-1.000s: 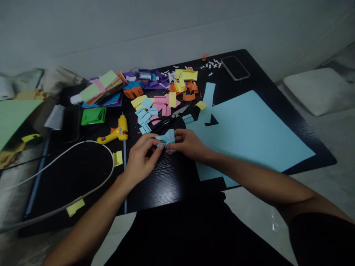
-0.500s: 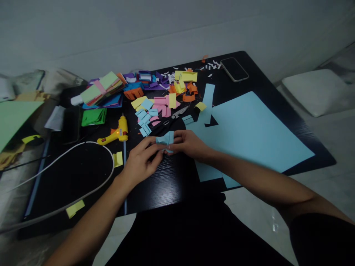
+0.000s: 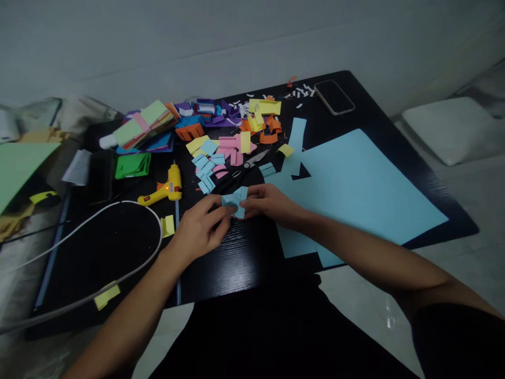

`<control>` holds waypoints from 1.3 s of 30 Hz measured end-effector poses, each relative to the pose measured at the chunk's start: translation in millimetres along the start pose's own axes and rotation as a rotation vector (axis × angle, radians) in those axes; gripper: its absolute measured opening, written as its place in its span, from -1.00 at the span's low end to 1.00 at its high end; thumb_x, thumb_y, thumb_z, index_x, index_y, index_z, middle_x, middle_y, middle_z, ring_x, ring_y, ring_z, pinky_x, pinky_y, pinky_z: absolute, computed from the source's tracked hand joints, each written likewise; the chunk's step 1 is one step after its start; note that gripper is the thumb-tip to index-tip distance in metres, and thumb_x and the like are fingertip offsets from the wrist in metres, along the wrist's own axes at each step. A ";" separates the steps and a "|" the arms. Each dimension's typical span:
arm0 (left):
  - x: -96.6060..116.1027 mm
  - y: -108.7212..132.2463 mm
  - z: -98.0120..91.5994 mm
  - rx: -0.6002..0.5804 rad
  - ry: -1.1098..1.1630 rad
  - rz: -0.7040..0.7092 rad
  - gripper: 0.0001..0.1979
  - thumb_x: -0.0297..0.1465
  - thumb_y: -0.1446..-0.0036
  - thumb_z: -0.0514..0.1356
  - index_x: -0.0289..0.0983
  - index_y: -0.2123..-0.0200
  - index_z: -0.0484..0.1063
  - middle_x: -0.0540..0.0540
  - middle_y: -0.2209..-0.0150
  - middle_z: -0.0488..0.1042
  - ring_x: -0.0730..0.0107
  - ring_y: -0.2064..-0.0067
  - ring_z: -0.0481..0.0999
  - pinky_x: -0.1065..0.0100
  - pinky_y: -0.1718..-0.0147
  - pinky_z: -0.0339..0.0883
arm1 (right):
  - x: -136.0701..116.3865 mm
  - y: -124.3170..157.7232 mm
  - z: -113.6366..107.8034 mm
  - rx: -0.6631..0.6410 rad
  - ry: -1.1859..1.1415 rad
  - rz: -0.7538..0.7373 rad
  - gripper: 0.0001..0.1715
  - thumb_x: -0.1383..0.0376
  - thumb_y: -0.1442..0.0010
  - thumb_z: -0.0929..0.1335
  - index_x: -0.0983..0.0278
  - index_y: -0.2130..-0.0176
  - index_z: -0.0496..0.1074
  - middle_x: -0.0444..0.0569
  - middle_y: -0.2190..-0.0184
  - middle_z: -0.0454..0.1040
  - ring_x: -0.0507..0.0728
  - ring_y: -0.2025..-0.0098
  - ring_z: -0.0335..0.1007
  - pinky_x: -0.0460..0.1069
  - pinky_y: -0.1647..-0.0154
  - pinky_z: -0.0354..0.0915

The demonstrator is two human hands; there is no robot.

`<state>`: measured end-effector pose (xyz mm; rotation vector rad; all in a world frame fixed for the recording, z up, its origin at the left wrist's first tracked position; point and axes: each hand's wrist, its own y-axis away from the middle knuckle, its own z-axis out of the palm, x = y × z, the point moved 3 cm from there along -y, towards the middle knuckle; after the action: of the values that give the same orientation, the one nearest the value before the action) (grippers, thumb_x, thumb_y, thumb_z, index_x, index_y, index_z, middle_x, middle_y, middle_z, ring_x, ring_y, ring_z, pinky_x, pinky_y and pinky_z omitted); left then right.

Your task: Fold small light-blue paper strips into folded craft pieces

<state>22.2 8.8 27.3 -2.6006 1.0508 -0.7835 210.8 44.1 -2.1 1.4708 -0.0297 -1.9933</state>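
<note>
A small folded light-blue paper piece (image 3: 235, 200) is pinched between both hands just above the black table (image 3: 236, 263). My left hand (image 3: 199, 226) grips its left end with thumb and fingers closed. My right hand (image 3: 270, 204) holds its right end, fingers curled round it. Just beyond the hands lie black-handled scissors (image 3: 246, 164) and several small folded blue and pink paper bits (image 3: 213, 163). A large light-blue sheet (image 3: 355, 189), with notches cut out, lies under my right forearm.
A yellow glue gun (image 3: 163, 190) lies left of the hands, its white cable (image 3: 118, 247) looping over the table's left half. Stacks of coloured paper (image 3: 145, 126) and scraps fill the far side. A phone (image 3: 334, 97) sits at the far right corner. A green sheet (image 3: 19, 168) is at the left.
The hands have turned and refolded the small blue piece slightly; it now sits lower between the fingers. Both hands stay in the same place.
</note>
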 end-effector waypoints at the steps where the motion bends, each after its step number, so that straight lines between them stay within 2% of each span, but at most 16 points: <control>1: -0.2 0.2 0.1 -0.001 -0.008 0.005 -0.77 -0.50 -0.29 0.18 -0.25 0.06 0.59 -0.19 0.08 0.53 0.21 0.10 0.59 0.26 0.18 0.53 | 0.2 0.1 -0.2 0.000 0.010 -0.005 -0.92 0.48 -0.16 0.47 0.36 0.29 0.62 -0.07 0.42 0.63 0.02 0.35 0.57 -0.08 0.21 0.53; 11: 0.8 0.9 1.6 -0.012 -0.052 0.040 -0.77 -0.51 -0.29 0.17 -0.22 0.08 0.59 -0.17 0.12 0.51 0.21 0.11 0.57 0.25 0.24 0.52 | 1.8 0.1 0.0 0.017 0.067 -0.042 -0.88 0.47 -0.13 0.50 0.32 0.27 0.66 -0.05 0.37 0.66 0.02 0.31 0.57 -0.10 0.24 0.52; 16: 2.6 -1.2 0.4 0.000 -0.039 0.040 -0.78 -0.51 -0.30 0.17 -0.22 0.09 0.58 -0.13 0.19 0.46 0.28 0.21 0.53 0.30 0.32 0.47 | 3.5 -0.7 -0.3 0.028 0.069 -0.036 -0.84 0.50 -0.13 0.47 0.31 0.28 0.66 -0.07 0.38 0.66 0.02 0.31 0.56 -0.12 0.26 0.50; 21: 1.0 -2.4 -0.4 0.034 0.001 0.002 -0.80 -0.50 -0.31 0.20 -0.24 0.04 0.54 -0.13 0.18 0.47 0.30 0.18 0.53 0.31 0.24 0.48 | 4.5 -0.7 0.9 0.022 0.040 -0.030 -0.88 0.50 -0.11 0.48 0.34 0.30 0.64 -0.08 0.40 0.65 0.02 0.32 0.58 -0.09 0.21 0.52; 28: -0.6 -0.4 2.6 -0.047 -0.042 0.025 -0.82 -0.49 -0.33 0.17 -0.26 0.09 0.56 -0.14 0.21 0.50 0.26 0.21 0.56 0.28 0.23 0.49 | 5.1 -0.8 4.0 0.031 0.033 -0.014 -0.84 0.53 -0.10 0.44 0.30 0.39 0.60 -0.14 0.47 0.60 -0.01 0.39 0.53 -0.14 0.28 0.50; 34: 0.1 0.5 2.4 -0.049 -0.047 0.057 -0.80 -0.48 -0.32 0.16 -0.25 0.10 0.58 -0.16 0.20 0.52 0.22 0.18 0.57 0.25 0.22 0.53 | 6.1 -0.5 3.3 0.024 0.034 0.019 -0.83 0.53 -0.08 0.47 0.28 0.44 0.58 -0.10 0.47 0.57 0.02 0.38 0.52 -0.03 0.17 0.55; 39: -0.6 0.1 2.2 -0.065 -0.057 0.068 -0.80 -0.49 -0.31 0.16 -0.24 0.11 0.58 -0.16 0.19 0.53 0.23 0.19 0.58 0.25 0.24 0.54 | 4.2 0.3 3.1 0.030 0.030 0.007 -0.74 0.55 -0.09 0.46 0.29 0.53 0.49 -0.15 0.55 0.48 0.00 0.45 0.47 -0.04 0.20 0.55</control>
<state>23.1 9.3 25.2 -2.6088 1.1605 -0.6666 207.6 40.6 -4.4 1.5169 -0.0519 -1.9735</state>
